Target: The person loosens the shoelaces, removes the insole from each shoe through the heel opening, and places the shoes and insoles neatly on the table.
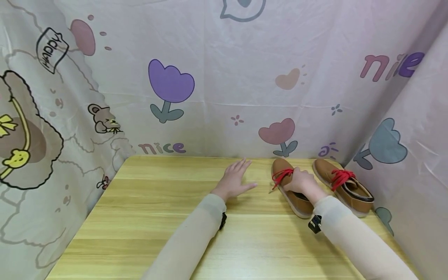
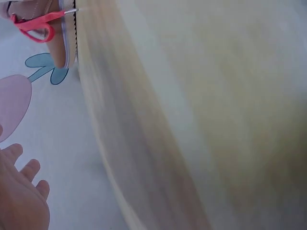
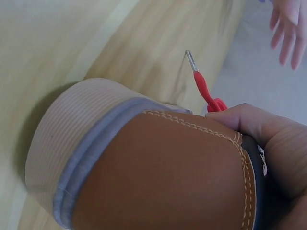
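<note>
Two brown shoes with red laces are at the right of the table in the head view. My right hand (image 1: 301,182) grips the nearer-to-middle shoe (image 1: 296,204) over its top, the thumb on the side by the laces (image 1: 282,177). In the right wrist view the shoe's heel (image 3: 158,167) fills the middle, with the thumb (image 3: 244,120) pressed at the collar edge. The other shoe (image 1: 356,194) stands to the right of that hand, its lace tied in a bow. My left hand (image 1: 233,181) hovers over the table's back part, fingers spread, holding nothing.
The wooden table (image 1: 147,217) has a light yellow grain. A printed curtain (image 1: 224,77) hangs right behind its back edge, and more cloth (image 1: 420,163) closes off the right side near the second shoe.
</note>
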`<action>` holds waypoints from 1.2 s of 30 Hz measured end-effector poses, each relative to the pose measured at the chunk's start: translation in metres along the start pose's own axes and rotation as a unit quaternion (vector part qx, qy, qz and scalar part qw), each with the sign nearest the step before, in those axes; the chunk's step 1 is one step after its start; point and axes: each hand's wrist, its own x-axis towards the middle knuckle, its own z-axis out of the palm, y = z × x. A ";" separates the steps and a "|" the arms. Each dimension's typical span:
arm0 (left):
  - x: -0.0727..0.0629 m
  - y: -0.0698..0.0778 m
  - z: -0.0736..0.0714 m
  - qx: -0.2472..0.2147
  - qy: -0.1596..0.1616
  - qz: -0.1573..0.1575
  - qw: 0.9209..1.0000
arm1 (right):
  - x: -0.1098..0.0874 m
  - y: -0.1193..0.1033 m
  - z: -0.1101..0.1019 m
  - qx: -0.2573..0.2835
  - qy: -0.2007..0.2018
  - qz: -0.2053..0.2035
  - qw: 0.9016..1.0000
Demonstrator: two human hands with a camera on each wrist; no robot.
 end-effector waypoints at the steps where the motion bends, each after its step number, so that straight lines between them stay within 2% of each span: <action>1: 0.001 0.000 0.001 0.001 0.001 0.000 1.000 | -0.001 -0.002 0.001 -0.001 0.000 -0.003 1.000; 6: 0.004 0.001 0.007 0.005 0.000 0.006 1.000 | -0.007 -0.008 0.007 -0.006 0.007 -0.021 1.000; 14: 0.009 -0.003 0.010 0.028 -0.009 -0.002 1.000 | -0.017 -0.018 0.011 -0.010 0.027 -0.055 0.998; 20: 0.016 0.002 0.007 0.064 -0.041 -0.009 0.997 | -0.022 -0.029 0.018 -0.019 0.036 -0.086 0.995; 24: 0.019 0.012 0.002 0.092 -0.064 0.002 0.994 | -0.026 -0.034 0.023 -0.027 0.033 -0.098 0.994; 31: 0.018 0.021 0.000 0.110 -0.100 0.017 0.989 | -0.034 -0.043 0.023 -0.039 0.032 -0.114 0.992; 36: 0.016 0.020 0.003 0.121 -0.122 0.008 0.985 | -0.037 -0.045 0.024 -0.036 0.026 -0.122 0.992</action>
